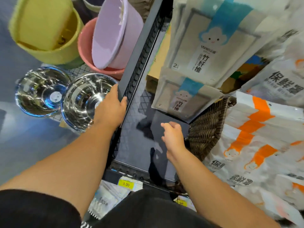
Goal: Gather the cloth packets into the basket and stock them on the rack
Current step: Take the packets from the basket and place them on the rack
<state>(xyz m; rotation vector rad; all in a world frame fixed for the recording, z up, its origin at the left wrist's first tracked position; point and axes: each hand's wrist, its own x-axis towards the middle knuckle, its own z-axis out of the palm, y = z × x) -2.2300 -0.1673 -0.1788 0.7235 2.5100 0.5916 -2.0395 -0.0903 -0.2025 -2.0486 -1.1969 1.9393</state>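
Covering the bottom of the view, black clothing (148,209) hides part of the lower shelf, where only the corners of some pale packs (107,198) and a yellow price tag (126,184) marked 3.00 show; a second tag beside it is half cut off. The woven basket (209,129) is partly buried under orange-printed bags (256,137), and its inside cannot be seen. Two cloth packets (182,97) with a blue cloud print lie overlapping at the back of the dark shelf (134,145), the nearer one's corner over the basket rim. The left hand (113,106) holds the grey divider (139,51), thumb hooked round its edge, fingers together, tips hidden. The right hand (172,135) hovers above the shelf, fingers loosely curled on nothing. Left of the divider sit two steel bowls (41,91) and stacked plastic tubs (47,30) on wire mesh.
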